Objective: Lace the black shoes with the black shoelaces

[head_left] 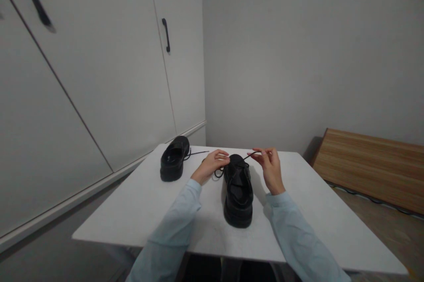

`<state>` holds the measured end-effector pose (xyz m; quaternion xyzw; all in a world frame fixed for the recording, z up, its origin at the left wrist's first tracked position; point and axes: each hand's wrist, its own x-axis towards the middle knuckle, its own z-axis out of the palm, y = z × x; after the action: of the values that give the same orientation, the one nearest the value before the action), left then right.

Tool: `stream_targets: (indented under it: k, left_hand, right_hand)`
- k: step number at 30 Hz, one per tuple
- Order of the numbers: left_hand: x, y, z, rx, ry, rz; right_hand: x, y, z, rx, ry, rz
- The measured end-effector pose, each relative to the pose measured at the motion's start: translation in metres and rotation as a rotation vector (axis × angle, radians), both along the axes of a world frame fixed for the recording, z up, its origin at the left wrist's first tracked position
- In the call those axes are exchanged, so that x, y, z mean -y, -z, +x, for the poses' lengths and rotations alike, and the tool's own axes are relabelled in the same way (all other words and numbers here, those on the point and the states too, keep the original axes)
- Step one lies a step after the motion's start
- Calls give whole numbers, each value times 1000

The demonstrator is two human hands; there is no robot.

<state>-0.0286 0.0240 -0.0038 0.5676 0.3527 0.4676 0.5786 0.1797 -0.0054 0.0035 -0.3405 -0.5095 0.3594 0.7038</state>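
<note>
A black lace-up shoe (237, 196) stands in the middle of the white table (139, 211), toe toward me. My left hand (212, 165) is at the shoe's far left side, fingers pinched on one end of its black lace (218, 171). My right hand (270, 167) is at the far right side, pinching the other lace end (249, 156) and holding it taut above the shoe. A second black shoe (174, 158) sits at the table's far left, its lace trailing to the right on the tabletop.
White cupboard doors with a black handle (166, 35) rise to the left of the table. A plain grey wall is behind. A low wooden bench or board (371, 163) lies on the floor to the right.
</note>
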Motion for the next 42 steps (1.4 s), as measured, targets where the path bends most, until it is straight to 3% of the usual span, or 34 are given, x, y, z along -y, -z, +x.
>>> stream_targets:
  k: [6, 10, 14, 21, 25, 30, 34, 37, 42]
  left_hand:
    - [-5, 3, -1, -250, -29, 226]
    - [-5, 3, 3, -228, -109, 343]
    - [-3, 3, 9, -160, -116, 341]
    - [-4, 7, 12, -136, -67, 374]
    - [-2, 10, 13, -245, -25, 466]
    - [9, 3, 17, -394, -86, 603]
    - [16, -2, 20, -471, -19, 739]
    - [17, -1, 23, -562, 10, 789]
    - [14, 3, 22, -629, -49, 819]
  right_hand:
    - [-4, -3, 8, -185, -128, 4]
    - [-5, -5, 16, -267, -192, -6]
    - [-7, -9, 24, -315, -238, 5]
    - [-8, -18, 38, -373, -192, 16]
    - [-7, -21, 44, -467, -213, 35]
    - [-8, -22, 56, -529, -211, 76]
    - [-9, -21, 65, -571, -203, 128]
    - [-10, -20, 68, -579, -193, 147]
    - [-9, -22, 69, -563, -150, 151]
